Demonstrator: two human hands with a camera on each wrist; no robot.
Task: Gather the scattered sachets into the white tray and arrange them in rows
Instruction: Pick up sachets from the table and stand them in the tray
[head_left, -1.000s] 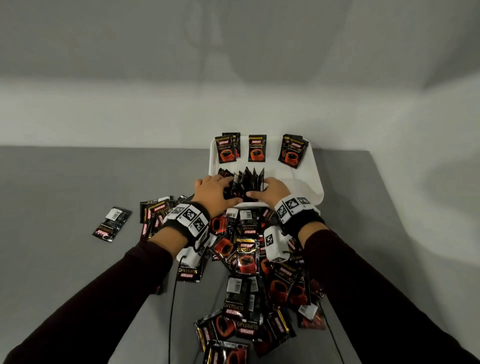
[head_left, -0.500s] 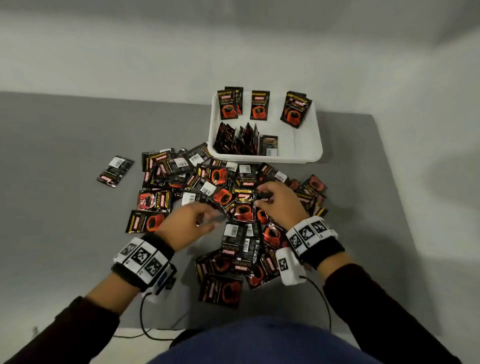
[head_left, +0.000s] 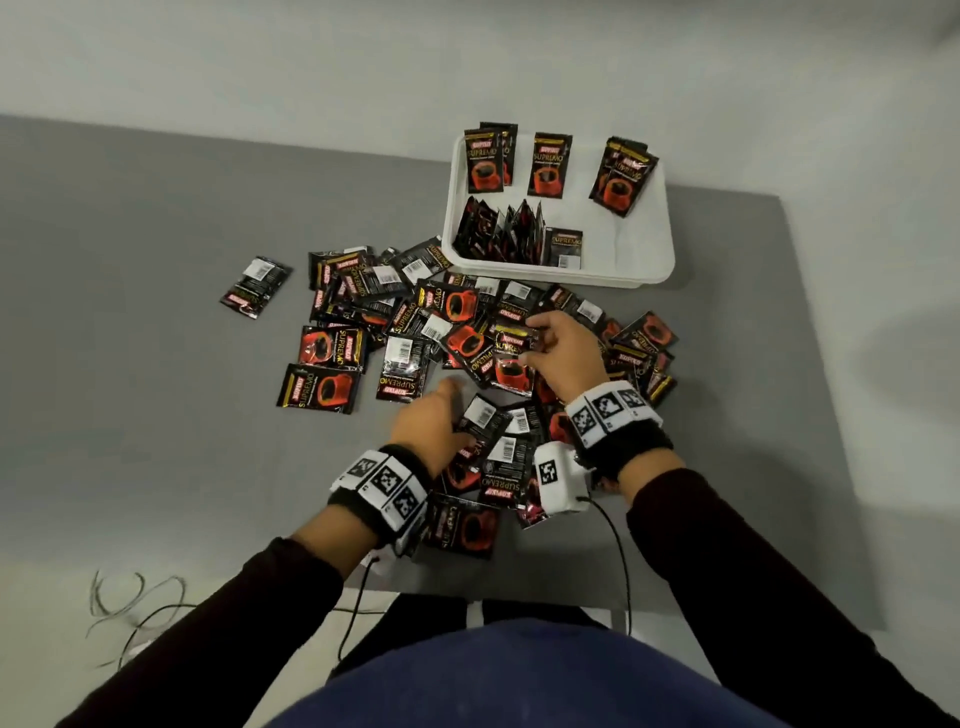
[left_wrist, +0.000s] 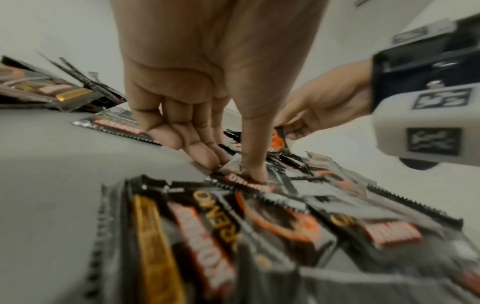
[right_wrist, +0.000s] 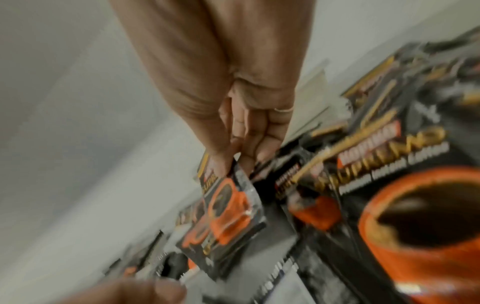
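Black and red coffee sachets (head_left: 332, 387) lie scattered in a pile on the grey table. The white tray (head_left: 636, 249) at the far right holds three small stacks (head_left: 549, 165) leaning on its far wall and a row of upright sachets (head_left: 501, 234) at its near left. My right hand (head_left: 530, 343) pinches one sachet (right_wrist: 228, 205) between thumb and fingers, lifted off the pile. My left hand (left_wrist: 233, 168) is lower in the pile, thumb on top and fingers under the edge of another sachet (left_wrist: 249, 185) that lies on the table.
One sachet (head_left: 254, 286) lies apart at the far left. Bare grey table (head_left: 130, 364) spreads to the left, and cables (head_left: 135, 608) hang off its near edge. The tray's right half (head_left: 623, 228) shows bare floor. A white wall runs behind the table.
Both hands have left the tray's upright row and come back to the pile. The right hand has picked up a sachet, and the left has moved right onto another.
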